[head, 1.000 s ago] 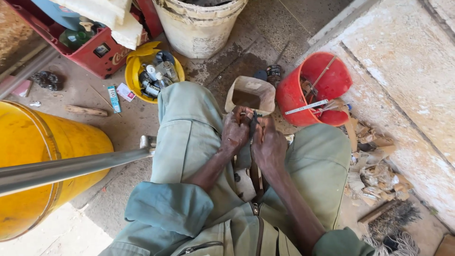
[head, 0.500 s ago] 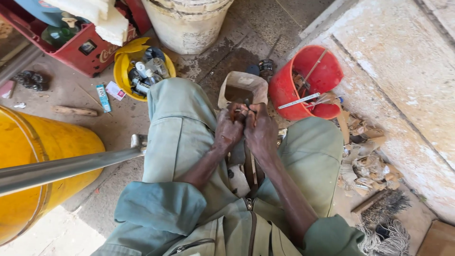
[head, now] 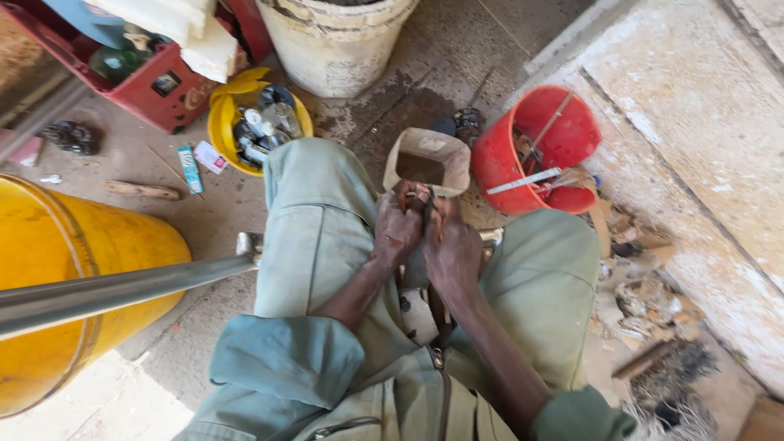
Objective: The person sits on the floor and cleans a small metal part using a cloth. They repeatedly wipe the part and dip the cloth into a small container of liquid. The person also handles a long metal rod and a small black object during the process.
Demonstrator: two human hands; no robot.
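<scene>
Head view: both hands working a small dark part between the knees.
Around: red bucket (head: 535, 147) right, tan tub (head: 427, 161) just ahead of hands, yellow bowl (head: 245, 122) of cans left, yellow drum (head: 65, 269) with steel pipe (head: 122, 290) across it, white pail (head: 335, 41) up top. Left hand (head: 398, 229) and right hand (head: 452, 249) curled tight, touching, pinching the part (head: 426, 211) above the lap; part mostly hidden by fingers.

— What shifted over that second?
— The hands (head: 425, 233) stayed pressed together but slid from above the right knee toward the gap between the knees, nearer the tan box (head: 428, 161).
— And the view?
— It drifted, the red bucket (head: 535, 147) sliding right.
</scene>
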